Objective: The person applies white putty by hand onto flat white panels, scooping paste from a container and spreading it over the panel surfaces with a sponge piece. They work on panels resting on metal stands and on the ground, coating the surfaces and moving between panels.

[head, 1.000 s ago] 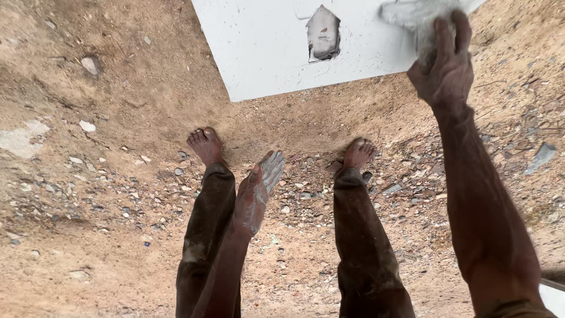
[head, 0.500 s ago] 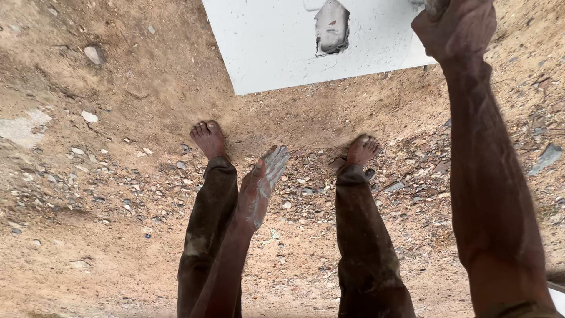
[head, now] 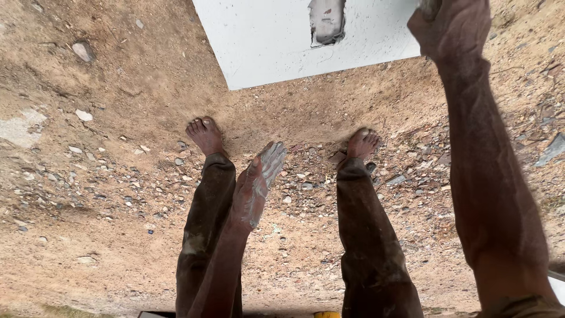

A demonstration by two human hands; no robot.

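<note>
My right hand (head: 452, 26) is raised against the white wall (head: 265, 41) at the top right. Its fingers are curled around a pale grey pad (head: 428, 6), which the frame's top edge mostly cuts off. A rough grey patch (head: 327, 20) in the wall lies to the left of that hand. My left hand (head: 258, 182) hangs down between my legs, smeared with whitish paste, fingers straight and holding nothing. My bare left foot (head: 205, 134) and bare right foot (head: 363, 143) stand on the dirt just below the wall's foot.
Sandy ground (head: 106, 194) strewn with small stones and grey chips surrounds my feet. A larger stone (head: 82, 51) lies at the upper left. A flat grey shard (head: 552, 150) rests at the right edge.
My right hand has slid up the wall, so the pad it holds is now almost out of view. The left hand still hangs as before.
</note>
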